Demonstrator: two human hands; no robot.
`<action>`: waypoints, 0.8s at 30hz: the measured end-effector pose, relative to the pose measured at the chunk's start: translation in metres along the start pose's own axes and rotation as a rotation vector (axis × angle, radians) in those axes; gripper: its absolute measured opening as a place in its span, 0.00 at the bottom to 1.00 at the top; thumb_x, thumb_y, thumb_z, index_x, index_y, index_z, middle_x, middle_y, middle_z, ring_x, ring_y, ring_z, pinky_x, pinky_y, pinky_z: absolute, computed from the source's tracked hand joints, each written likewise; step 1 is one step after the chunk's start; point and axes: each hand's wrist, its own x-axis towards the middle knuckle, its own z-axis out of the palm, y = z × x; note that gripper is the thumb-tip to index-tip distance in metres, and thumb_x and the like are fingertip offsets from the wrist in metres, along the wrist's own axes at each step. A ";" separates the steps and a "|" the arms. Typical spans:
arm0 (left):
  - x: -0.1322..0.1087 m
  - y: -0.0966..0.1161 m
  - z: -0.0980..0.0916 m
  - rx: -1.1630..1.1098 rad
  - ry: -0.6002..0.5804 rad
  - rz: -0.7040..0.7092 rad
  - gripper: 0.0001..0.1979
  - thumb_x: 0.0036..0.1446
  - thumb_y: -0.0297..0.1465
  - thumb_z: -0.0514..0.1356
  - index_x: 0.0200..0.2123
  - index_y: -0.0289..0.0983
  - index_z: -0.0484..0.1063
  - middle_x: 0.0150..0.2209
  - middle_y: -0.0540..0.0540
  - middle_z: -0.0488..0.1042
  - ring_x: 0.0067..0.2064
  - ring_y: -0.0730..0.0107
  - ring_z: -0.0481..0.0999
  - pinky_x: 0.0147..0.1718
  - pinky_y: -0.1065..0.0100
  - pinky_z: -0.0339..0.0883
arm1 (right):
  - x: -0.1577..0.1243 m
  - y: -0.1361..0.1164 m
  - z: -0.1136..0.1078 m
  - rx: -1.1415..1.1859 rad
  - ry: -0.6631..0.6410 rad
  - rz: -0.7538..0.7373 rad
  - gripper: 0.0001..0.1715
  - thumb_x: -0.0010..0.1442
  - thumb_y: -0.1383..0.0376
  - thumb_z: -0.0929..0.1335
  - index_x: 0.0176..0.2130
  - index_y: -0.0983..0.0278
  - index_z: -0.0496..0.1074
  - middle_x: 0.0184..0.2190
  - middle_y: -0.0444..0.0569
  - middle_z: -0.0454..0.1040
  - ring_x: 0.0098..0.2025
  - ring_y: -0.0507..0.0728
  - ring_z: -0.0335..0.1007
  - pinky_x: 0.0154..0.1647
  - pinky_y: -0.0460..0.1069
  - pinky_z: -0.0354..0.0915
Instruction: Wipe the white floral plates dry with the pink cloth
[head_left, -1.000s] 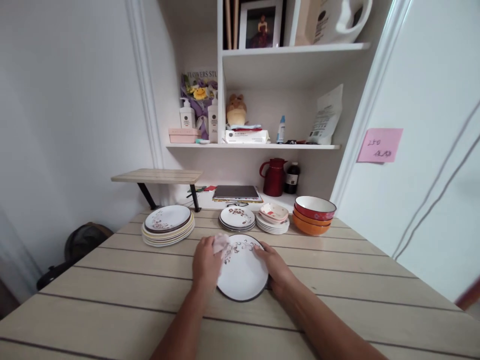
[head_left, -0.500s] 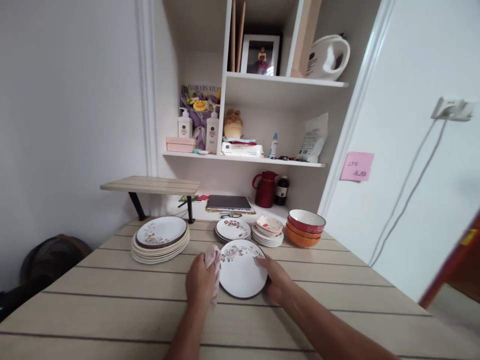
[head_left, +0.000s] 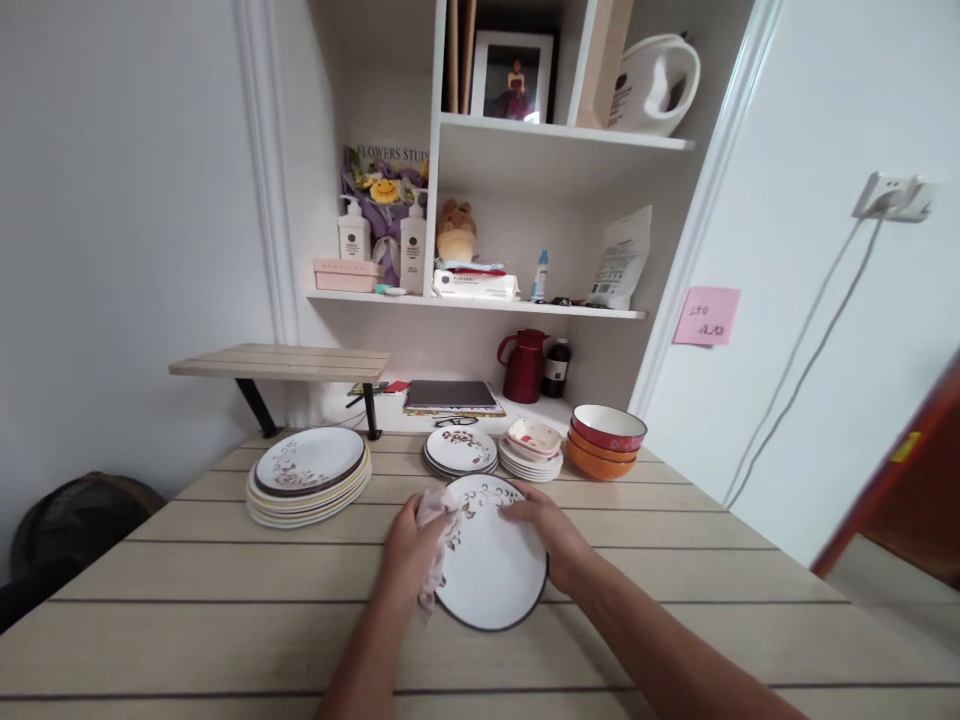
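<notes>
A white plate (head_left: 495, 560) with a dark rim and brown flower print is held above the wooden table, facing up. My right hand (head_left: 551, 535) grips its right edge, thumb on the upper face and fingers underneath. On the opposite side, my left hand (head_left: 412, 540) is closed on a pale pink cloth (head_left: 433, 560), which is pressed against the plate's left rim. Just behind the held plate lies a stack of small flowered plates (head_left: 459, 450). How far the cloth reaches under the plate is hidden.
At the left stands a stack of larger plates (head_left: 311, 470), near a raised wooden shelf (head_left: 292, 360) on black legs. Small dishes (head_left: 532, 452) and red and orange bowls (head_left: 607, 440) stand at the back right. Behind them are a laptop (head_left: 451, 394) and a red jug (head_left: 523, 366).
The plate has turned clockwise in my hands, its flower print shifting, and come slightly nearer. My left hand has brought the cloth onto its left edge. The view has shifted a little.
</notes>
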 end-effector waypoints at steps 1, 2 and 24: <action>0.001 0.001 0.000 -0.032 -0.002 -0.017 0.15 0.48 0.40 0.62 0.39 0.39 0.72 0.37 0.46 0.79 0.37 0.66 0.78 0.35 0.67 0.70 | 0.002 -0.002 0.002 0.005 0.016 -0.021 0.37 0.40 0.72 0.70 0.52 0.63 0.67 0.28 0.49 0.79 0.26 0.61 0.75 0.27 0.52 0.69; 0.001 0.002 0.000 -0.052 0.013 -0.032 0.16 0.49 0.41 0.61 0.39 0.39 0.73 0.36 0.46 0.79 0.37 0.65 0.78 0.34 0.67 0.70 | 0.005 -0.004 0.005 0.017 0.032 -0.040 0.37 0.40 0.72 0.71 0.52 0.63 0.68 0.28 0.49 0.79 0.26 0.60 0.75 0.26 0.52 0.69; -0.012 0.015 0.002 -0.625 0.303 -0.303 0.26 0.45 0.44 0.65 0.45 0.36 0.72 0.26 0.46 0.77 0.18 0.73 0.70 0.13 0.75 0.56 | 0.027 0.064 0.084 0.491 0.201 -0.248 0.38 0.47 0.63 0.70 0.57 0.54 0.58 0.41 0.44 0.78 0.38 0.56 0.75 0.37 0.50 0.70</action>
